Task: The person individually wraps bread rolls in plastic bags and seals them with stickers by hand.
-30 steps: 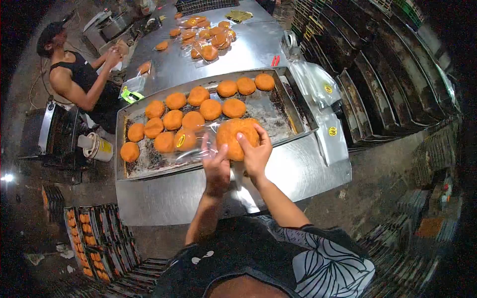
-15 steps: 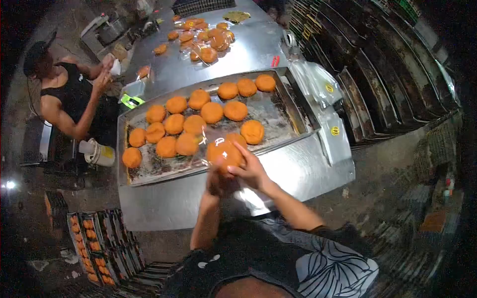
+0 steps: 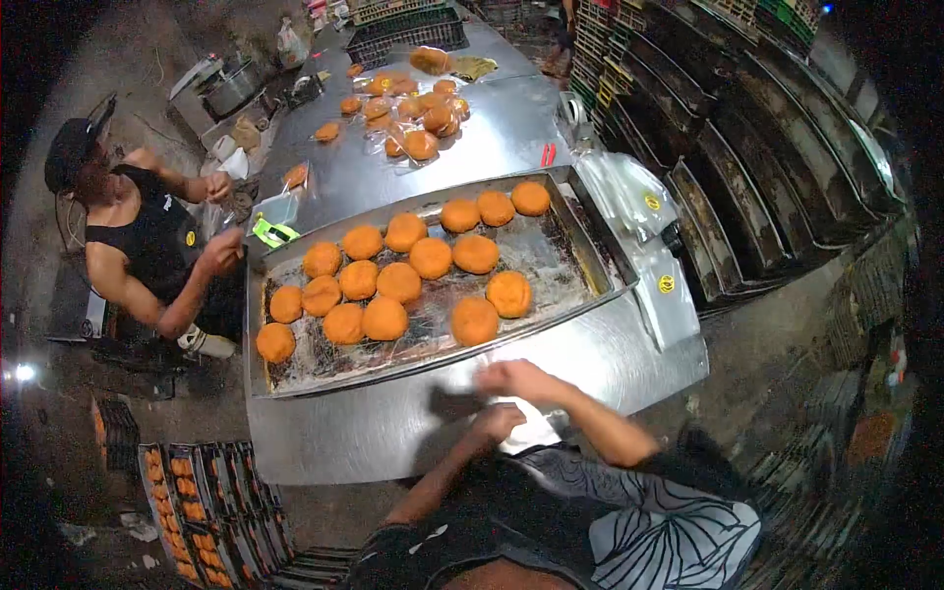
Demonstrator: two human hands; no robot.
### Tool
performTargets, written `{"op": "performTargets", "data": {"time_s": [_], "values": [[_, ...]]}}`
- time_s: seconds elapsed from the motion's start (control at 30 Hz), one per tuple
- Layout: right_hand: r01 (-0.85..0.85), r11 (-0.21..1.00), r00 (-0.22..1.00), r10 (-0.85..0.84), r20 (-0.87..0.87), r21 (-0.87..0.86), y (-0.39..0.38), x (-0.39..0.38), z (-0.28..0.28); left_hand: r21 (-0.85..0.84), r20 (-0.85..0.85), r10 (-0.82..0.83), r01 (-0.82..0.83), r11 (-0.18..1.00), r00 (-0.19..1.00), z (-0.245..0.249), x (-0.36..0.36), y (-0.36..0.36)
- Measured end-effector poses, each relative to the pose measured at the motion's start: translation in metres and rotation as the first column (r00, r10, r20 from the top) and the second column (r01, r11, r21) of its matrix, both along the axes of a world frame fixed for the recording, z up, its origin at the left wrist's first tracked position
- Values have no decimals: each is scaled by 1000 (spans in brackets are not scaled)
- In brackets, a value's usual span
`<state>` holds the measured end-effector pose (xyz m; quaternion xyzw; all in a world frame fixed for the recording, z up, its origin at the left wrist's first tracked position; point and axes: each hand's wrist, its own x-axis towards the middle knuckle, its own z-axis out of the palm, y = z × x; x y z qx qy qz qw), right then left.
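My right hand [image 3: 513,382] is above the table's near edge, blurred, with its fingers partly curled. Just below it, close to my body, my left hand [image 3: 499,422] is closed; whether anything is inside it is hidden. A bright white patch [image 3: 531,429], too glaring to identify, shows beside my left hand. In front of both hands lies a metal baking tray [image 3: 324,383] with several round orange-brown buns, the nearest being a bun [image 3: 474,321] at the tray's front side. At the far end of the table, a bagged bun [image 3: 430,60] appears above or beside a pile of bagged buns [image 3: 421,146].
Stacks of clear plastic bags [image 3: 664,295] lie at the table's right edge, near a red object [image 3: 549,154]. A black crate [image 3: 408,41] stands at the back. A co-worker [image 3: 147,236] is on the left, beside a green item [image 3: 273,232]. Racked trays [image 3: 787,147] stand right.
The bagged bun has left my hands, which have dropped toward my body. A bagged bun now shows at the far pile. The co-worker's hands have moved apart, and the view has shifted slightly.
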<state>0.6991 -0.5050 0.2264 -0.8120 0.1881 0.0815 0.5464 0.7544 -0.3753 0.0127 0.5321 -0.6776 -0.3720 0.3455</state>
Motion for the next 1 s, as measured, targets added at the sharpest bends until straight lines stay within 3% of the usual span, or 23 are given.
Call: {"op": "performTargets", "data": {"time_s": [0.03,0.07,0.13,0.17,0.2,0.27,0.33,0.37,0.4,0.47,0.53,0.57,0.6,0.63,0.7,0.73,0.77,0.8,0.83,0.9,0.93,0.97,1.0], "values": [[-156,986,986,159,54,-62,13,-38,-30,189,-171,158,-125,974,973,22,10,2],[-253,937,967,247,57,240,12,-70,-70,365,-320,360,-236,901,876,46,19,3],[-102,993,986,108,128,-53,25,-84,-58,396,-486,395,-206,895,780,36,24,1],[151,988,988,-150,43,-15,29,-84,-62,397,-560,471,-278,874,681,57,7,-4],[274,957,949,-284,133,92,25,-85,-60,406,-616,466,-252,879,635,67,2,-10],[290,956,954,-292,70,37,20,-100,-58,419,-714,456,-198,886,531,88,-9,-23],[360,928,933,-360,23,-95,28,-112,-36,338,-350,478,-368,866,805,122,-22,-16],[419,879,903,-430,3,-227,34,-119,-29,282,-330,483,-404,870,811,115,-27,-20],[536,794,843,-523,129,-286,43,-122,-37,333,-373,513,-404,852,773,117,-36,-20],[686,686,727,-652,214,-240,52,-119,-55,444,-444,544,-353,823,712,128,-46,-21],[625,750,776,-626,74,-218,55,-116,-53,504,-475,539,-287,815,695,131,-45,-21],[582,794,800,-598,-50,-174,51,-109,-50,431,-416,580,-410,804,700,132,-44,-21],[626,772,780,-618,-98,112,40,-106,-61,349,-355,622,-518,781,698,140,-41,-22],[634,670,761,-630,-155,386,26,-101,-73,-123,-266,647,-691,712,714,148,-38,-27],[678,-7,453,-784,-425,735,4,-53,-12,-51,-300,598,-639,768,743,173,-34,-25],[549,120,486,-851,-199,828,-1,-39,-16,-61,-288,562,-601,797,775,178,-30,-27],[392,243,475,-880,31,887,-6,-24,-19,91,-497,652,-713,695,572,176,-25,-33],[229,211,347,-930,123,950,0,-2,-7,266,-643,700,-768,583,310,170,-19,-42],[35,-48,490,-870,-59,998,4,3,-36,203,-823,540,-800,565,173,148,-8,-51],[142,-179,731,-645,-225,974,11,10,-62,282,-938,344,-684,673,-48,139,29,-50],[359,12,786,-543,-295,933,14,17,-55,390,-917,378,-489,780,-127,151,55,-37],[462,680,857,-507,-90,568,-5,17,-39,416,-909,314,-567,711,-273,122,68,-34],[660,746,749,-647,-145,84,-27,29,1,251,-968,201,-552,795,-150,138,86,-27]]}}
